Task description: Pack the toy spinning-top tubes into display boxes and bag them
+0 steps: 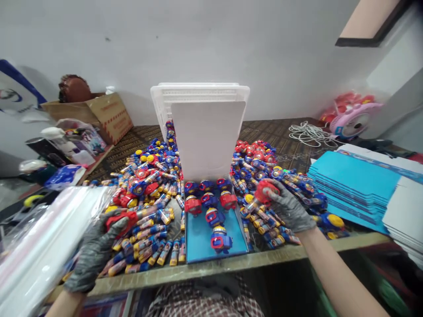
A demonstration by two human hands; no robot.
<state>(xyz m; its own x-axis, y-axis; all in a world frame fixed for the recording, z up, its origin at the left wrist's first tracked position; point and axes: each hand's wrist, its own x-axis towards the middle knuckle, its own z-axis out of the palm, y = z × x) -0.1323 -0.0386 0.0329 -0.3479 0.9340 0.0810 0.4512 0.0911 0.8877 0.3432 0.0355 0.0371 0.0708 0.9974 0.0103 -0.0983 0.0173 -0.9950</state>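
My left hand (pixel 97 246), in a grey knit glove, is closed around a red plastic toy (pixel 123 222) over the left part of the pile. A clear tube seems to extend from this toy to the right. My gloved right hand (pixel 291 207) grips another red toy (pixel 264 191) whose clear tube points down and left. Between the hands stands a box (pixel 205 251) with a blue inside and a raised white lid (pixel 208 136). Several blue and red toys (pixel 214 216) stand in it, mostly toward its back. Loose toys and yellow-capped tubes (pixel 148 233) surround the box.
Behind the lid is a white plastic basket (pixel 200 87) with more toys. Blue card sheets (pixel 353 185) are stacked at the right, near a white cable (pixel 310 134) and a pink fan (pixel 355 121). Plastic bags (pixel 56 237) and a cardboard carton (pixel 109 116) lie left.
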